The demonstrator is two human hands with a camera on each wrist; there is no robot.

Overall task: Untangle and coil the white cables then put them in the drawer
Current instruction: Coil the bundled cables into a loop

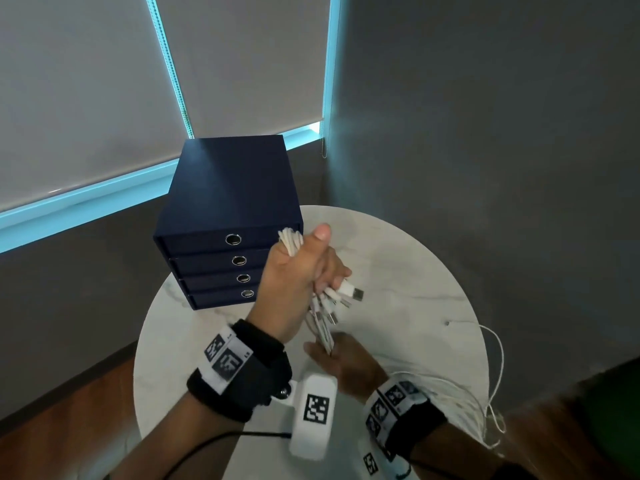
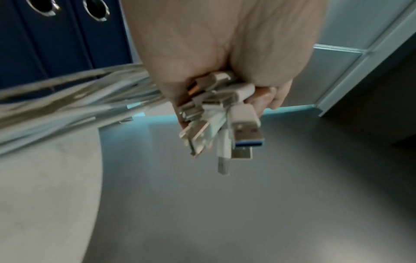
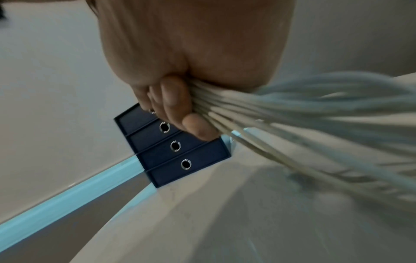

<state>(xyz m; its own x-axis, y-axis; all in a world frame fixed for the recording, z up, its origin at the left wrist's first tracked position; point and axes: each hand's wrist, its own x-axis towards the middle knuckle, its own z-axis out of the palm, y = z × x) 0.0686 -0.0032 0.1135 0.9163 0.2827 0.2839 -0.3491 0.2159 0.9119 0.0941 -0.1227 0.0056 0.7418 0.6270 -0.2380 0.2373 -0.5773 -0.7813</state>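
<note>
My left hand (image 1: 304,268) is raised above the round table and grips a bundle of white cables (image 1: 320,323); loops stick out above the fist and several USB plugs (image 2: 236,128) hang below it. Just beneath, my right hand (image 1: 343,358) grips the same white cables (image 3: 281,113), which trail off to the right over the table edge (image 1: 491,382). The dark blue drawer unit (image 1: 228,216) stands at the back left of the table, all its drawers closed.
The white marble table (image 1: 408,271) is small and round, set in a corner with grey walls on the right. A white wrist camera box (image 1: 313,414) and a black lead lie low in front. Window blinds hang behind the drawer unit (image 3: 178,147).
</note>
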